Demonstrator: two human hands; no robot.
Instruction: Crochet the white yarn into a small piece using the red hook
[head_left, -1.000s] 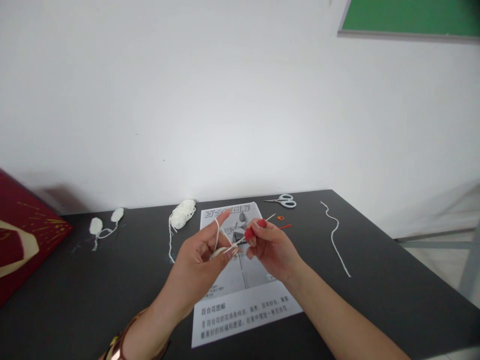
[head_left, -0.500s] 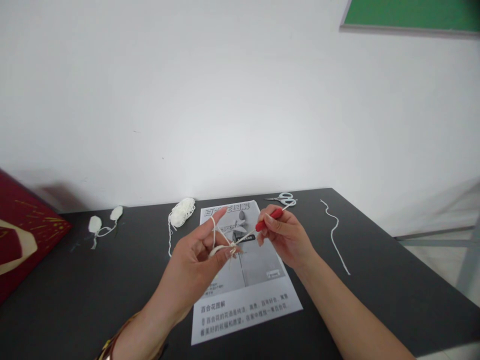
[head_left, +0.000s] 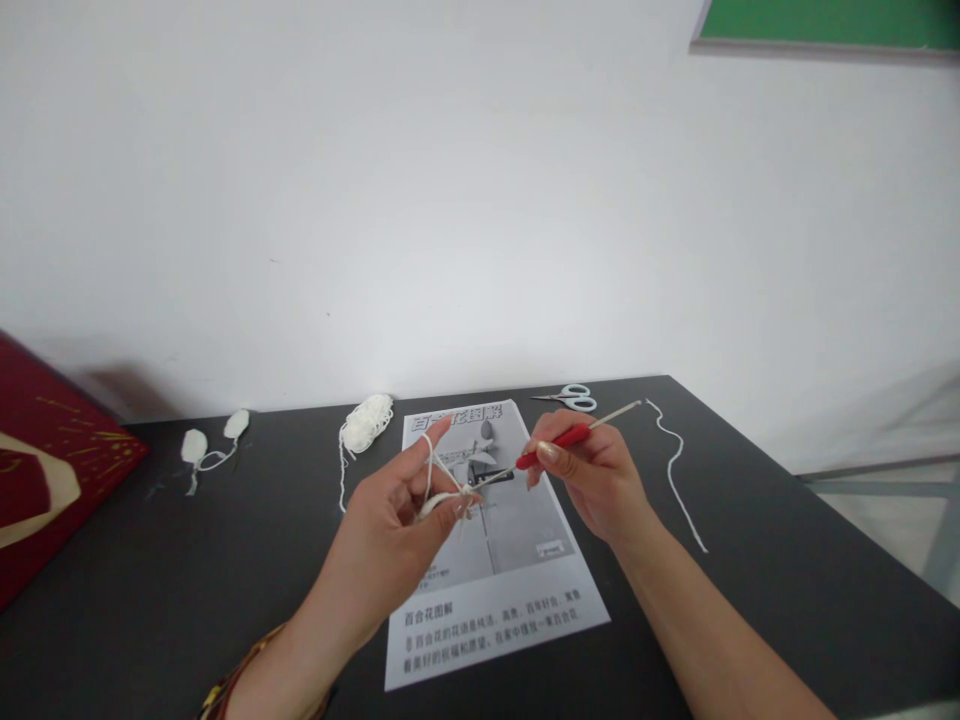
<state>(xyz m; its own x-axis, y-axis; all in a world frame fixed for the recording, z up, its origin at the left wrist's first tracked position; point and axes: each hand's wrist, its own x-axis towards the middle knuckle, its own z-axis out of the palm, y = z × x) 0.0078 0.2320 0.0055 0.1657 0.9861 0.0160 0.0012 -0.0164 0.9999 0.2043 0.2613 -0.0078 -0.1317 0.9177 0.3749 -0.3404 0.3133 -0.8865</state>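
Observation:
My left hand (head_left: 401, 525) pinches a small piece of white crochet work (head_left: 442, 500) between thumb and fingers, and a strand of white yarn loops over its raised index finger. My right hand (head_left: 589, 475) grips a crochet hook (head_left: 564, 440) by its red handle. One metal end of the hook reaches to the stitches at my left fingertips; the other end sticks out up and to the right. Beneath both hands lies a printed sheet (head_left: 510, 625) with a flower picture. The exact loops on the hook tip are too small to make out.
On the dark table (head_left: 285, 570), a white yarn skein (head_left: 367, 423) lies behind my left hand. Two joined white crocheted petals (head_left: 195, 446) are farther left, near a red box (head_left: 52, 470). Scissors (head_left: 577, 397) rest at the back edge, and a loose yarn piece (head_left: 679, 460) lies right.
The hook has turned in my right hand, so its rear metal end now sticks out farther to the right. My right hand has shifted slightly right; the left keeps its pinch.

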